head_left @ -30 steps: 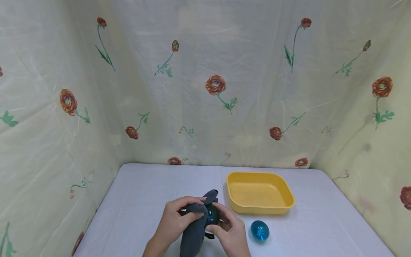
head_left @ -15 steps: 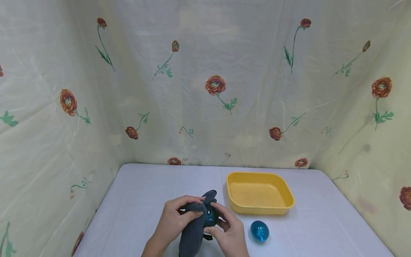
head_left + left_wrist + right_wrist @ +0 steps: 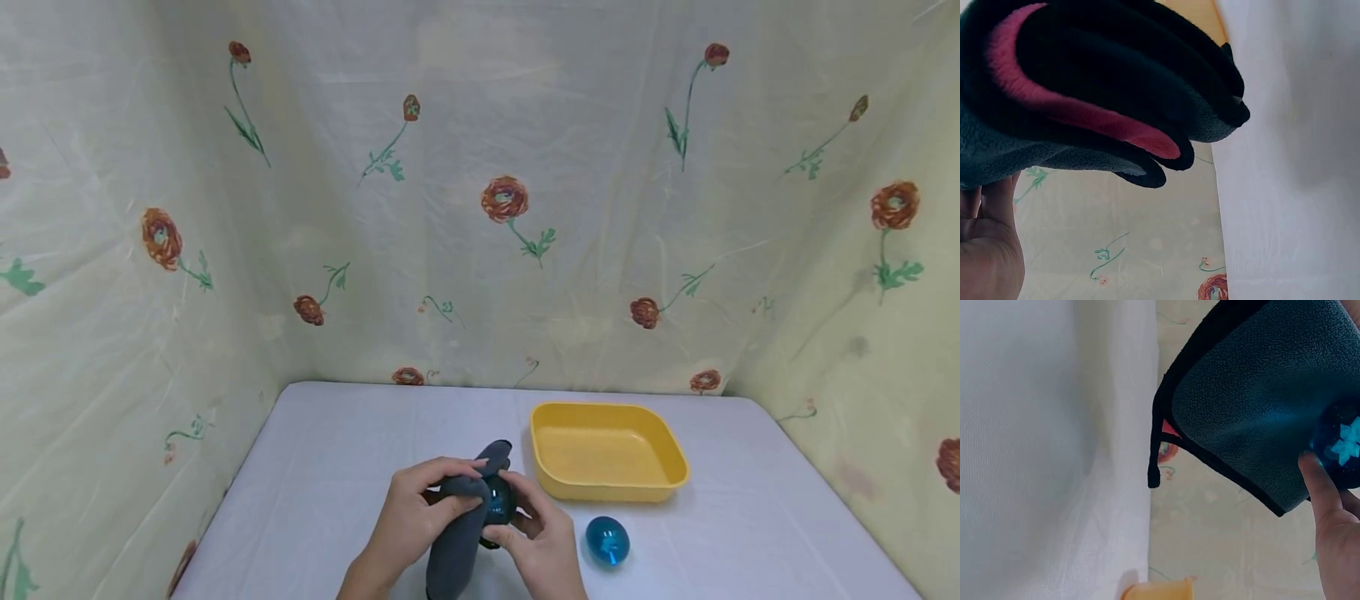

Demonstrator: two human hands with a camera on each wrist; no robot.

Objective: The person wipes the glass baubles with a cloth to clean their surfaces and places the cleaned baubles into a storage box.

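Observation:
My left hand [image 3: 416, 508] grips a dark grey cloth [image 3: 454, 546] between thumb and fingers, and its loose end hangs toward the table's near side. In the left wrist view the folded cloth [image 3: 1110, 119] shows black edging and a pink layer. My right hand [image 3: 546, 529] holds a see-through blue ball [image 3: 500, 500] by the fingertips and thumb. Cloth and ball touch, with the cloth covering the ball's left side. Up close in the right wrist view, the ball [image 3: 1345, 440] has a bright pale-blue reflection. A second blue ball [image 3: 607, 541] lies on the table, right of my right hand.
A yellow tray [image 3: 611, 492] stands behind the second ball, toward the back right of the white-covered table [image 3: 360, 425]. Flower-printed curtains [image 3: 570, 275] enclose the table at the back and both sides.
Both hands shift slightly left and then back right, together with the cloth and the held ball. The grips stay the same; the tray and second ball have not moved.

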